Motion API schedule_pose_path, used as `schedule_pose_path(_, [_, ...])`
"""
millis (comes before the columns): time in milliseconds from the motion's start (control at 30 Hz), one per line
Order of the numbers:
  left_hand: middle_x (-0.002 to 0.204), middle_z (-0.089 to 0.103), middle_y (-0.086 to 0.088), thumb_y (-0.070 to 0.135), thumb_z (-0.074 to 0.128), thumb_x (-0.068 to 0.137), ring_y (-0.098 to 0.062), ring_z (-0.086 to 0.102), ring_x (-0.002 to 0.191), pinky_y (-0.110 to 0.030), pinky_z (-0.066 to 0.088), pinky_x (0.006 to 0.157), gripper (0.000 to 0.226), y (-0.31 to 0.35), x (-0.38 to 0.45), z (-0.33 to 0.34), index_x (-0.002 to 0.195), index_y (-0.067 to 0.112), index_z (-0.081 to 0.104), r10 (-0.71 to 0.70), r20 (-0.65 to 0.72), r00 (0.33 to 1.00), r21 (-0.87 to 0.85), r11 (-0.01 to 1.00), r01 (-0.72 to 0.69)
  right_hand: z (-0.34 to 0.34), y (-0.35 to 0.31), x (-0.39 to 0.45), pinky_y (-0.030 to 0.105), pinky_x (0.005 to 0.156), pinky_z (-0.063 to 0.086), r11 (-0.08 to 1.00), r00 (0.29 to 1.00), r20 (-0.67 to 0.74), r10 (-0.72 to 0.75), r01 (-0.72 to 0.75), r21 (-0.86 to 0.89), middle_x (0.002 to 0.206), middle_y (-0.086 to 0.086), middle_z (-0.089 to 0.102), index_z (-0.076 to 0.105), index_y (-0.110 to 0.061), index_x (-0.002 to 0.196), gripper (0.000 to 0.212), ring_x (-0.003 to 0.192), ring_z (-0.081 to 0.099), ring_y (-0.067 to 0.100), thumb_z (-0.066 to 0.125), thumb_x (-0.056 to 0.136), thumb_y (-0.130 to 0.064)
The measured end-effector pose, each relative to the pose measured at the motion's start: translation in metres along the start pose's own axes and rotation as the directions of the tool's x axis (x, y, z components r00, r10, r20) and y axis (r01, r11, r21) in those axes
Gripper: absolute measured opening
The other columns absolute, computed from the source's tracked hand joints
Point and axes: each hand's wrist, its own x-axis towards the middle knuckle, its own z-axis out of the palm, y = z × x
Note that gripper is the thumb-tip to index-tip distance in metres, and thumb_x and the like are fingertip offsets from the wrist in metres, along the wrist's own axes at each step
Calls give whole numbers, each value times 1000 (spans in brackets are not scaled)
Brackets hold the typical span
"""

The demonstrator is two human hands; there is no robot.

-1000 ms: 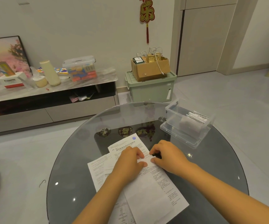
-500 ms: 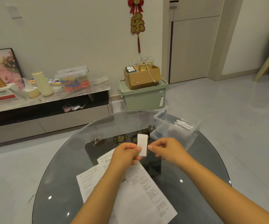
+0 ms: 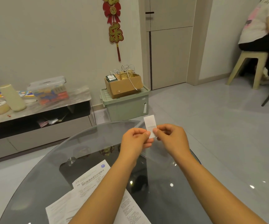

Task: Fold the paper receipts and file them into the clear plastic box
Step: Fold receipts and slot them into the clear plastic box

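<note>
Round and made of dark glass, the counter [image 3: 187, 183] sits in a pale tiled room, with printed paper sheets [image 3: 88, 188] lying unfolded at its near edge, partly under the forearms. Above its far edge, both hands hold one small folded receipt [image 3: 150, 125] upright in the air. The left hand [image 3: 135, 141] pinches the strip's lower left side between thumb and curled fingers. The right hand [image 3: 171, 139] pinches the lower right side the same way. Holding it from both sides probably keeps the fold tight and the strip squared before filing.

The clear plastic box named in the task cannot be made out; it may lie behind the hands, so the receipt is not yet filed. Off the counter, a lidded clear tub [image 3: 48, 89] of colourful items stands on a low cabinet [image 3: 38, 110], and an open cardboard box [image 3: 124, 85] with cables sits on a green storage bin [image 3: 125, 105].
</note>
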Motion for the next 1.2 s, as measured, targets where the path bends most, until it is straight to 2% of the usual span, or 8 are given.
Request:
schedule_pose_path(167, [78, 66, -2, 7, 58, 90, -13, 65, 73, -19, 53, 65, 7, 4, 28, 24, 87, 11, 63, 166, 42, 985, 236, 956, -172, -18, 7, 23, 32, 71, 52, 967, 974, -178, -139, 95, -237, 78, -5, 66, 72, -18, 91, 11, 76, 62, 15, 62, 88, -23])
schedule_pose_path(233, [91, 67, 2, 11, 54, 91, -11, 61, 87, -23, 48, 80, 15, -1, 40, 30, 89, 20, 67, 301, 125, 945, 479, 816, -323, -24, 12, 31, 31, 66, 48, 928, 960, -212, -181, 95, -361, 80, -2, 68, 71, -20, 90, 12, 78, 60, 19, 60, 88, -24])
schedule_pose_path(333, [117, 64, 6, 14, 44, 92, -11, 51, 112, -31, 27, 105, 30, -5, 53, 38, 111, 21, 66, 359, 373, 855, 719, 470, -511, -28, 23, 42, 28, 61, 42, 879, 956, -213, -203, 82, -469, 81, -1, 68, 71, -20, 88, 13, 80, 59, 22, 58, 88, -22])
schedule_pose_path(433, [129, 57, 4, 25, 32, 89, -14, 41, 122, -31, 17, 102, 44, -6, 61, 44, 122, 20, 59, 286, 539, 792, 757, 249, -605, -29, 29, 48, 32, 65, 48, 854, 961, -169, -220, 106, -510, 84, 1, 69, 73, -18, 90, 14, 83, 58, 22, 59, 88, -19])
schedule_pose_path(600, [121, 58, 1, 33, 17, 77, -18, 43, 110, -35, 22, 92, 61, -16, 77, 51, 115, 17, 62, 229, 623, 748, 754, 79, -652, -28, 36, 56, 32, 72, 46, 785, 963, -104, -250, 138, -603, 91, 3, 69, 72, -13, 96, 17, 92, 55, 21, 56, 89, -15])
schedule_pose_path(767, [112, 60, 2, 33, 17, 76, -17, 44, 102, -29, 17, 80, 57, -22, 79, 50, 104, 14, 64, 277, 607, 745, 750, 111, -652, -21, 38, 59, 28, 67, 35, 695, 963, -72, -259, 134, -707, 90, 8, 66, 71, -7, 91, 21, 95, 51, 23, 52, 86, -4])
schedule_pose_path(967, [117, 57, 3, 34, 19, 76, -14, 43, 110, -26, 20, 88, 60, -28, 79, 47, 115, 16, 61, 368, 575, 731, 709, 221, -669, -16, 27, 63, 26, 77, 33, 469, 989, -50, -141, 22, -883, 105, 3, 58, 69, -18, 100, 23, 106, 46, 21, 49, 90, -10])
schedule_pose_path(1200, [119, 60, 4, 30, 22, 78, -13, 50, 107, -27, 22, 93, 58, -26, 79, 46, 119, 19, 61, 319, 625, 712, 671, 246, -699, -16, 31, 66, 28, 68, 41, 612, 999, -51, -10, -34, -790, 109, 10, 53, 69, -11, 100, 20, 102, 52, 26, 52, 88, -10])
